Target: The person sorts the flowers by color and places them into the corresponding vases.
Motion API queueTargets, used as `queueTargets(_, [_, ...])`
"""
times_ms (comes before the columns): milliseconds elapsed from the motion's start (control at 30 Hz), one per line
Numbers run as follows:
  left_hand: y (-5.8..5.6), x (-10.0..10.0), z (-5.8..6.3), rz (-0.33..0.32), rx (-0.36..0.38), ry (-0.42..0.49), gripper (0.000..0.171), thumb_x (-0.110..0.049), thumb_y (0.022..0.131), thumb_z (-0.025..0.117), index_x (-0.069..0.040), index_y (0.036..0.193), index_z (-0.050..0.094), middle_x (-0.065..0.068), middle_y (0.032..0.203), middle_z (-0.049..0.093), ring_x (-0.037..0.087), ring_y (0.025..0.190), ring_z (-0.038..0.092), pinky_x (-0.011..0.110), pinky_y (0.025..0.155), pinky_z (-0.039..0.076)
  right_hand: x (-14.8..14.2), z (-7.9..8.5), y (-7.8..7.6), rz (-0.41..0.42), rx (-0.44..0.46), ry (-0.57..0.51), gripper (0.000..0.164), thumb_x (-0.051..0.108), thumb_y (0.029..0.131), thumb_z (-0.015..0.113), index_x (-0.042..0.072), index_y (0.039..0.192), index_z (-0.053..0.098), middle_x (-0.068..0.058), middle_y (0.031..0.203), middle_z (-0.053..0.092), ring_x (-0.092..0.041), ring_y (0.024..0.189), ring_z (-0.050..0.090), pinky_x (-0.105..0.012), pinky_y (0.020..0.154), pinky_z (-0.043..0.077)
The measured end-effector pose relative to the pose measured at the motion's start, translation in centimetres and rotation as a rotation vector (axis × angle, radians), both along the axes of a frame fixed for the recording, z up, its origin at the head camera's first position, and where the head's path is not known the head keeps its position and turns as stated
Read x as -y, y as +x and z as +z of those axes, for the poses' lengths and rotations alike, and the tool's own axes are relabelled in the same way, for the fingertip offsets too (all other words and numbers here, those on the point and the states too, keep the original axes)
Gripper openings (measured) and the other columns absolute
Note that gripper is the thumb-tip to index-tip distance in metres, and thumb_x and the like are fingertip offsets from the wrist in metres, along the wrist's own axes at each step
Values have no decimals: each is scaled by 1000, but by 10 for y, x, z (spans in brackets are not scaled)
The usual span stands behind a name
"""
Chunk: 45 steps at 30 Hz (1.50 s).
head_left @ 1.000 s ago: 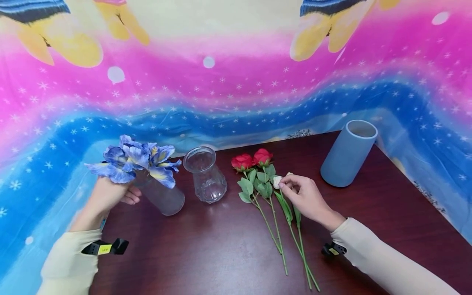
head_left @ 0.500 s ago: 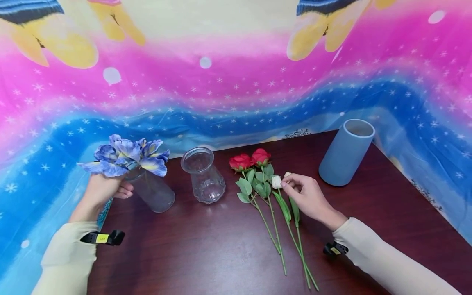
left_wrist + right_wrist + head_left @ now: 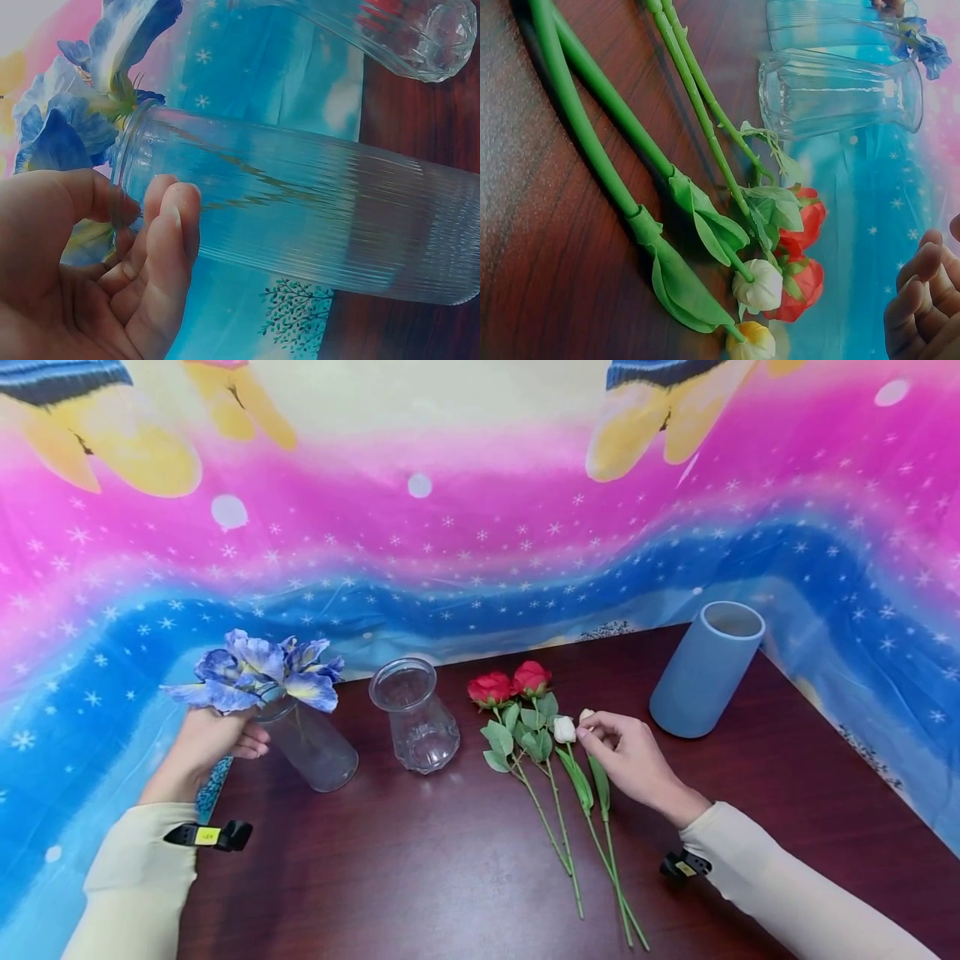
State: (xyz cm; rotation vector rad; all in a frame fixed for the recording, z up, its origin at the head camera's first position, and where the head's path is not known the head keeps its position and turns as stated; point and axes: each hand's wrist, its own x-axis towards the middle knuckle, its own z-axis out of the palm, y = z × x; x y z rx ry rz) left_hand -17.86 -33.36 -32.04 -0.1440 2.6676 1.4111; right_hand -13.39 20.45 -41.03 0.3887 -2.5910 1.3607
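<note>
At ten o'clock I see the left hand [image 3: 213, 743] pinching a ribbed vase [image 3: 321, 750] of blue irises [image 3: 255, 664] by its rim. A clear vase [image 3: 427, 739] stands near eleven-thirty; red roses [image 3: 532, 678] lie at twelve, pale tulips [image 3: 564, 729] at one. Near them the right hand [image 3: 632, 762] curls loosely, holding nothing; toward two stands a blue vase [image 3: 697, 693].

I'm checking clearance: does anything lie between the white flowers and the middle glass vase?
Yes: two red roses lie on the table between the white flowers and the middle vase, their leaves directly in line.
</note>
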Motion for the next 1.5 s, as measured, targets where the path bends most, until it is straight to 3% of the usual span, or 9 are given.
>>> queueTargets(367, [6,1,1,-47,30,44,49,-39,108,40,6,128,47,-8,75,71,12,64,72,31,65,62,-3,-2,0,-7,-21,-5,7,13,98,65,13,99,72,-5,74,67,-6,55,51,-24,53,43])
queueTargets(500, [19,0,7,-70,37,-42,60,-47,108,37,10,121,53,-12,78,70,10,65,71,30,65,61,-4,-2,-1,-13,-37,-7,7,12,97,66,14,97,72,-1,72,66,-6,53,49,-24,52,42])
queueTargets(600, [32,-5,10,-81,21,-111,59,-50,107,36,5,105,58,-11,77,70,10,64,68,29,63,59,-6,-2,-1,-13,-44,-2,8,11,97,65,13,99,72,1,72,66,-5,53,50,-24,52,42])
queueTargets(700, [45,-16,12,-110,-13,-134,55,-47,108,38,1,95,61,-8,76,69,11,61,66,29,58,55,-8,-3,-1,-11,-36,-1,10,10,97,64,10,101,73,-1,74,67,-6,55,52,-24,54,44])
queueTargets(867, [57,-46,11,-242,-39,-94,47,-34,110,41,6,100,63,2,78,71,12,57,63,30,53,53,-11,-3,1,-10,-3,6,13,9,98,62,6,104,72,-3,76,68,-7,57,53,-25,55,45])
queueTargets(1067, [59,-81,0,-355,-20,-54,39,-32,109,46,3,109,63,12,85,71,20,59,64,33,52,54,-13,-6,3,-18,1,11,10,11,98,63,11,102,72,0,77,68,-6,56,52,-25,53,43])
queueTargets(1167, [55,-92,-9,-328,-15,-13,34,-30,108,48,1,110,61,11,86,69,22,58,64,34,51,54,-12,-8,4,-12,-1,6,10,11,98,63,11,102,72,-2,77,69,-6,55,51,-25,52,43])
queueTargets(1300, [49,-104,-19,-245,-39,36,31,-27,107,49,2,111,58,9,83,68,20,55,63,34,49,54,-12,-11,5,-4,-1,10,11,11,98,63,10,104,73,-7,79,70,-5,56,51,-24,53,43])
queueTargets(1500, [32,-122,-27,-154,-100,71,42,-39,107,47,2,104,57,13,79,68,22,52,61,33,47,52,-12,-14,8,-14,5,18,12,9,97,63,8,104,73,-11,81,71,-4,57,52,-24,53,44])
